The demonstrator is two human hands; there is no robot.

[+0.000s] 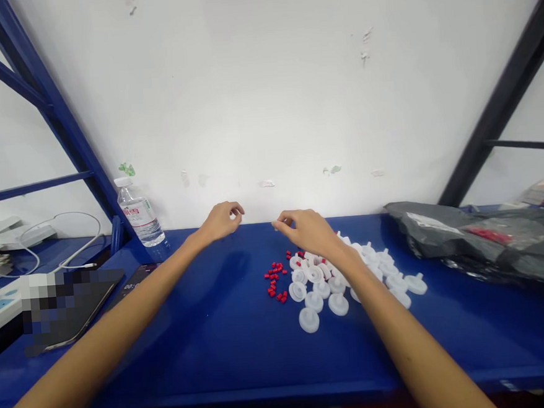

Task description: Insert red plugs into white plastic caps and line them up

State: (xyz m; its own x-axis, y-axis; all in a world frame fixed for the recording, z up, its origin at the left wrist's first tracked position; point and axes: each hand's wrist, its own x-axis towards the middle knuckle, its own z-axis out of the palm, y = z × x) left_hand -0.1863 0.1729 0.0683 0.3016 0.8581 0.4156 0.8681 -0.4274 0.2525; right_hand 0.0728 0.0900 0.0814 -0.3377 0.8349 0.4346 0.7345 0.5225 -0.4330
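Observation:
My left hand (223, 221) is raised over the back of the blue table (207, 345), thumb and fingers curled together in a loose pinch. Whatever may be between those fingertips is too small to make out. Facing it, my right hand (307, 231) also pinches, its thumb and forefinger tips meeting; I cannot make out any thing in them. Below and beside the right hand lies a pile of translucent white round plastic caps with short stems (308, 319), partly hidden by my right forearm. Small red plastic pieces (277, 272) are scattered just left of the pile.
A water bottle (141, 216) stands at the back left against the white wall. Dark flat devices (83, 307) and a white power strip (9, 303) lie at the left. A grey plastic bag (470, 237) occupies the right. Blue (56, 126) and dark (497, 95) posts flank the table.

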